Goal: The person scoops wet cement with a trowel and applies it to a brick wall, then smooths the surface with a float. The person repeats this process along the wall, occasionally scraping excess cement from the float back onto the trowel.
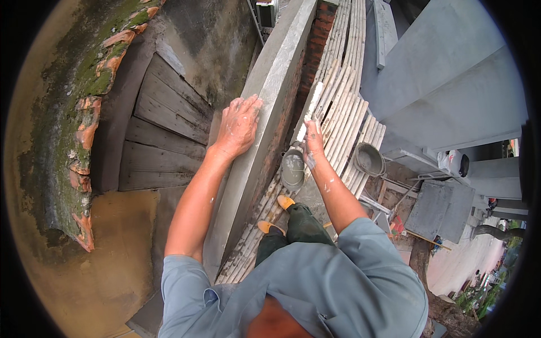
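Observation:
My left hand (241,125) lies on the edge of a grey cement-covered wall top (269,101), its fingers slightly bent and holding nothing. On the other side of the wall, my right hand (313,144) is closed round the near end of a long, narrow board with a whitish edge (310,112), which looks like a plasterer's straightedge. Grey smears mark both hands. Just below the right hand is a grey bucket (292,170), its contents hard to make out. My orange-toed shoes stand on bamboo poles (345,107) laid side by side.
A second bucket (369,159) stands at the right edge of the poles. Bare red brick (320,32) shows on the wall's inner side. At left are weathered planks (169,107) and a mossy, tile-edged ledge (90,124). Grey walls (439,62) rise at right, above lower ground.

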Demonstrator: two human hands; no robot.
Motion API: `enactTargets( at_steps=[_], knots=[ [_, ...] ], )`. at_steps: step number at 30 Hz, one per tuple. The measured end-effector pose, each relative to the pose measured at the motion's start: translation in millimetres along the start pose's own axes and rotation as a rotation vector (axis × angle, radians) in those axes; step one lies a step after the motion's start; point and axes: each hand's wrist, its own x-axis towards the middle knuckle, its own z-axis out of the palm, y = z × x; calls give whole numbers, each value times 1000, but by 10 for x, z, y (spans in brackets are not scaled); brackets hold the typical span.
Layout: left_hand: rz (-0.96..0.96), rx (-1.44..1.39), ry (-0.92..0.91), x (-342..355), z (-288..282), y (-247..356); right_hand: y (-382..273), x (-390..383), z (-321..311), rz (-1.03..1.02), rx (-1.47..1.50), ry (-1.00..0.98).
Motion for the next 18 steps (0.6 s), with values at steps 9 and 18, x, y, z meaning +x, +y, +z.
enactTargets(
  at_steps=[9,18],
  knots=[
    [15,78,76,894,621,-99,-77,805,528,-228,-119,84],
    [-21,72,5,1071,595,-19,-553,2501,1045,-337,-279,110]
  ],
)
